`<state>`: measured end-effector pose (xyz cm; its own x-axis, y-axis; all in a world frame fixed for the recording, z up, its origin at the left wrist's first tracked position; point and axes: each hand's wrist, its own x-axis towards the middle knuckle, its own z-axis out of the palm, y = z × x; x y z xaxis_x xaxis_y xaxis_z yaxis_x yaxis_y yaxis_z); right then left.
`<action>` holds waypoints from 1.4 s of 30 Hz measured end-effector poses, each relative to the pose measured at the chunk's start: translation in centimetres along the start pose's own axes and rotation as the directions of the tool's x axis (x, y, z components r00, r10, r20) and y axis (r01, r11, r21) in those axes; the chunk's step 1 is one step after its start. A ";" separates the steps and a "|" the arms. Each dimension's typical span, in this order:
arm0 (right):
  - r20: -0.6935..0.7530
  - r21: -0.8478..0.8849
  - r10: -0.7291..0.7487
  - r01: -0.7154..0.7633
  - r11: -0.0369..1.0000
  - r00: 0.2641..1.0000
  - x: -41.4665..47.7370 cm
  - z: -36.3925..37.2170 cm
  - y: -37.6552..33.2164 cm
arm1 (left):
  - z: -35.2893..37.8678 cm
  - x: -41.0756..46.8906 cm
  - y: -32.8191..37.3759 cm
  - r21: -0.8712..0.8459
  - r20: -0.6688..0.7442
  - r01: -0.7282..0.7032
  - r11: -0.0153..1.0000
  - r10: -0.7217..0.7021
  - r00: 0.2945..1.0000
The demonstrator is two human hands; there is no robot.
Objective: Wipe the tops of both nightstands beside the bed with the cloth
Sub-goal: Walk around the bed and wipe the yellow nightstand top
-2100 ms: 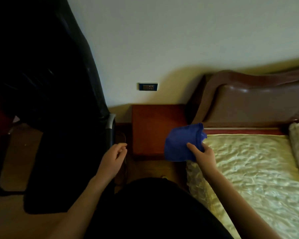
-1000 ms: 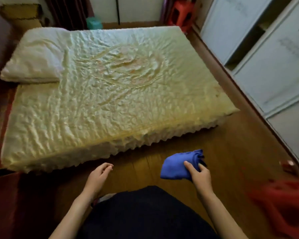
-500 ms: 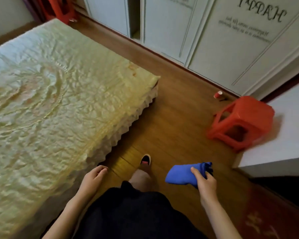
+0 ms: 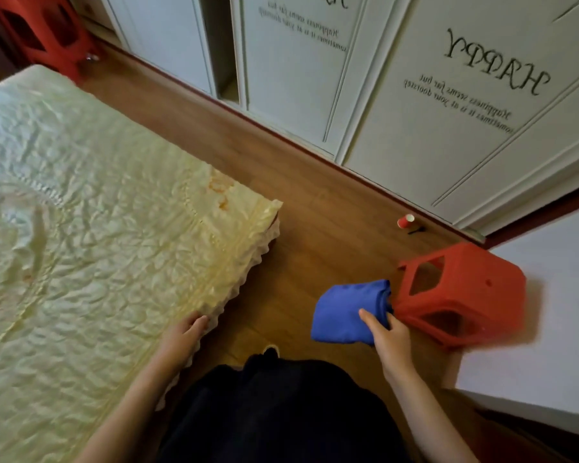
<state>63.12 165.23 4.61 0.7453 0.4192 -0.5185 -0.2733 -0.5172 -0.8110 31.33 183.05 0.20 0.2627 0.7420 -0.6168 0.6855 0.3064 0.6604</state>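
My right hand (image 4: 391,339) grips a folded blue cloth (image 4: 343,310) and carries it in the air above the wooden floor, beside a red plastic stool (image 4: 462,295). With its fingers loose and nothing in it, my left hand (image 4: 183,335) hangs at the frilled edge of the bed (image 4: 81,245), near the bed's foot corner. No nightstand is in view.
The cream bedspread fills the left. White wardrobe doors (image 4: 415,95) with black lettering run along the far side of the floor strip. A small red cup (image 4: 405,221) lies by the wardrobe. A white furniture top (image 4: 542,329) stands on the right; another red stool (image 4: 37,31) sits far left.
My view has swung from the nightstand and headboard across the bed to its foot corner. The cloth stays in my right hand. The red stool is now closer to the cloth.
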 end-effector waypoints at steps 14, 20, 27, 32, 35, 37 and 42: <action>-0.120 -0.091 -0.016 0.005 0.996 0.993 30.9 -4.2 -16.5 | 6.9 22.4 26.9 -0.037 0.025 -0.076 0.996 0.077 0.997; 0.160 -0.179 -0.118 0.146 0.973 0.980 42.9 2.2 -28.6 | 6.3 27.7 32.9 -0.224 -0.200 0.068 0.972 -0.114 0.973; 0.505 -0.278 -0.136 0.310 0.909 0.852 52.8 15.3 -38.2 | 5.7 31.1 35.4 -0.361 -0.352 0.184 0.914 -0.317 0.881; 0.616 -0.334 -0.076 0.347 0.876 0.784 58.2 25.1 -43.4 | 4.7 36.7 37.3 -0.516 -0.388 0.224 0.827 -0.458 0.800; 0.645 -0.351 -0.080 0.387 0.852 0.760 61.7 30.2 -47.2 | 2.2 41.5 39.2 -0.577 -0.372 0.221 0.786 -0.494 0.786; 0.619 -0.365 -0.080 0.377 0.851 0.781 64.0 32.8 -50.0 | -0.3 44.8 41.0 -0.593 -0.376 0.206 0.778 -0.494 0.784; 0.561 -0.365 -0.097 0.351 0.862 0.822 69.2 39.2 -57.9 | -8.5 53.1 47.1 -0.531 -0.401 0.155 0.833 -0.408 0.820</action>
<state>106.64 253.40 5.06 0.2984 0.8134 -0.4993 0.2478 -0.5712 -0.7825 71.80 241.97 2.20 -0.3361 0.7228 -0.6039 0.2510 0.6867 0.6822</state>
